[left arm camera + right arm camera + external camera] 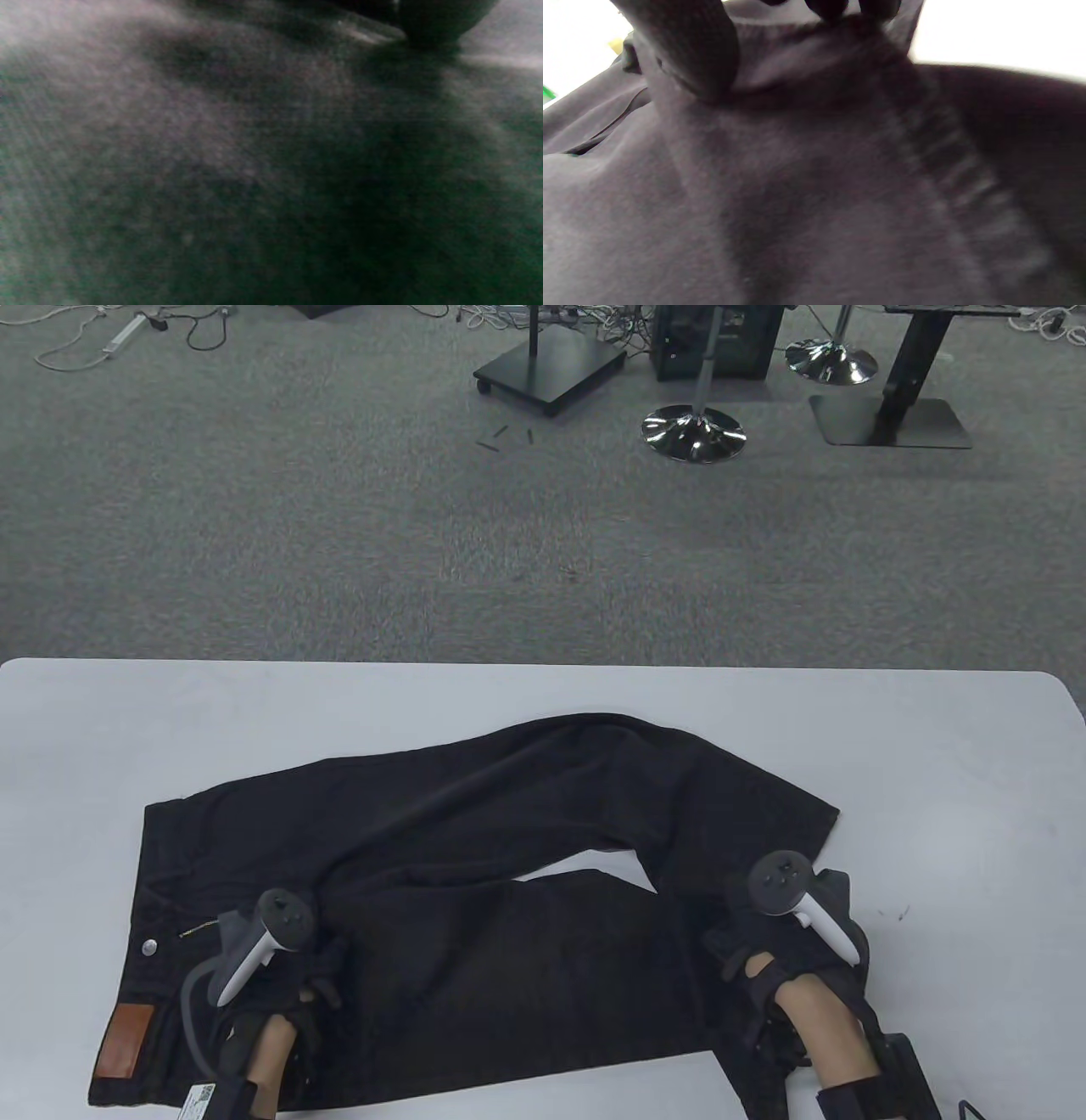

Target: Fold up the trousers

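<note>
Black trousers (pixel 526 959) lie on the white table (pixel 933 763), waistband at the left with a brown leather patch (pixel 125 1040) and a metal button (pixel 149 947). The near leg lies flat towards the right. The far leg arches back and bends down to the right. My left hand (pixel 314 976) rests on the cloth near the crotch. The left wrist view shows only blurred dark cloth (pixel 212 169) and one fingertip (pixel 437 21). My right hand (pixel 747 950) is on the leg ends at the right. There its thumb (pixel 687 51) and fingertips (pixel 831 8) pinch a fold of cloth (pixel 797 203).
Beyond the table's far edge is grey carpet with chair bases (pixel 693 432), a black stand base (pixel 551 369) and cables. A paper tag (pixel 199 1099) sits at the waistband near the front edge. Bare table shows at the far side and right.
</note>
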Action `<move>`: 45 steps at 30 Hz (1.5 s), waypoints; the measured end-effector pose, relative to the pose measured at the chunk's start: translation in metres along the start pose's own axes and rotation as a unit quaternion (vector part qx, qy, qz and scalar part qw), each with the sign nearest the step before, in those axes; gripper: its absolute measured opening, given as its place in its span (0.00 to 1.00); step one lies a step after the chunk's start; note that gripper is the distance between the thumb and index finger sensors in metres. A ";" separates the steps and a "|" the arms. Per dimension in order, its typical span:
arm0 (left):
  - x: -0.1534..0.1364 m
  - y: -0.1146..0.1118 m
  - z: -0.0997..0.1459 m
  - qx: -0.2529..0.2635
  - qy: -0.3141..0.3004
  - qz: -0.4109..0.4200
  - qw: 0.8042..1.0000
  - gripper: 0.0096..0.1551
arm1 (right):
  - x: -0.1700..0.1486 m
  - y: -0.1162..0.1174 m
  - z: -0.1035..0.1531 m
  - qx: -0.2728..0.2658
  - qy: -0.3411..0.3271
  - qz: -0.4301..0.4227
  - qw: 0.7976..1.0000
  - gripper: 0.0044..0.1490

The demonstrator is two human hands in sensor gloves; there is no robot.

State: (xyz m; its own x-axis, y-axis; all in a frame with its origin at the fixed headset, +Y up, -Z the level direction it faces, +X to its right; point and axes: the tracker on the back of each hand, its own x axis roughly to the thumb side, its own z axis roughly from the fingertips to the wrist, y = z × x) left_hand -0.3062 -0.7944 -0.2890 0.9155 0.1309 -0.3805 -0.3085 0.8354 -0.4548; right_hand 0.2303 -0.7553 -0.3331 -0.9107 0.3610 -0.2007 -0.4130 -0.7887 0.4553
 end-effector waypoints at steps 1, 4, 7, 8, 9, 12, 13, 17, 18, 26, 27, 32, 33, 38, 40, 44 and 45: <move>-0.001 0.000 0.000 -0.001 -0.001 0.003 1.000 0.50 | 0.002 0.002 -0.002 0.000 -0.003 0.002 1.000 0.52; -0.005 0.001 -0.001 -0.003 -0.003 0.013 1.000 0.50 | 0.010 0.008 -0.007 0.005 -0.010 0.003 1.000 0.48; -0.017 0.004 -0.003 0.002 0.008 0.040 0.999 0.49 | 0.016 0.008 -0.007 -0.003 -0.028 0.011 1.000 0.40; -0.022 0.005 -0.003 0.005 0.014 0.052 0.999 0.48 | 0.017 0.008 -0.006 0.003 -0.033 0.012 0.999 0.38; -0.028 0.006 -0.002 0.011 0.025 0.074 0.997 0.47 | 0.018 0.007 -0.004 0.021 -0.043 0.022 0.999 0.37; -0.040 0.009 -0.002 0.024 0.055 0.089 0.994 0.46 | 0.015 -0.001 0.001 0.033 -0.058 -0.015 0.998 0.34; -0.043 0.010 -0.002 0.028 0.061 0.090 0.994 0.46 | 0.011 -0.009 0.003 0.016 -0.053 -0.027 0.998 0.33; -0.047 0.008 -0.004 0.027 0.068 0.094 0.993 0.47 | -0.016 -0.048 0.011 -0.035 -0.002 -0.067 0.997 0.31; -0.047 0.008 -0.004 0.027 0.067 0.094 0.993 0.47 | -0.025 -0.059 0.013 -0.055 0.015 -0.068 0.996 0.31; -0.046 0.007 -0.005 0.025 0.066 0.091 0.993 0.48 | -0.064 -0.087 0.018 -0.145 0.155 -0.030 0.977 0.38; -0.046 0.006 -0.005 0.024 0.065 0.090 0.994 0.48 | -0.062 -0.084 0.017 -0.148 0.144 -0.028 0.978 0.38; -0.042 0.007 -0.001 0.031 0.057 0.089 0.994 0.49 | -0.037 -0.049 0.002 -0.085 0.062 -0.020 0.994 0.36; -0.038 0.008 0.001 0.035 0.050 0.087 0.994 0.49 | -0.033 -0.040 -0.001 -0.065 0.064 -0.018 0.996 0.37; -0.009 0.006 0.011 0.037 0.012 0.062 0.997 0.51 | -0.023 -0.016 -0.013 -0.050 0.098 0.015 0.994 0.43; -0.001 0.003 0.011 0.031 0.003 0.055 0.998 0.52 | -0.020 -0.015 -0.017 -0.045 0.109 0.042 0.992 0.45; 0.003 -0.005 0.006 0.007 0.003 0.045 0.999 0.53 | -0.007 -0.014 -0.028 -0.079 0.075 -0.008 0.994 0.45; 0.003 -0.006 0.005 0.006 0.002 0.041 0.999 0.53 | -0.001 -0.011 -0.031 -0.081 0.064 -0.017 0.995 0.45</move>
State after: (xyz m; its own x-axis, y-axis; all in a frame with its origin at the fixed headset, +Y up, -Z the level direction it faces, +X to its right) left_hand -0.2999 -0.7960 -0.2834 0.8864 0.1964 -0.4192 -0.3789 0.8280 -0.4134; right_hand 0.2359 -0.7623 -0.3650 -0.8854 0.3296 -0.3276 -0.4290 -0.8508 0.3034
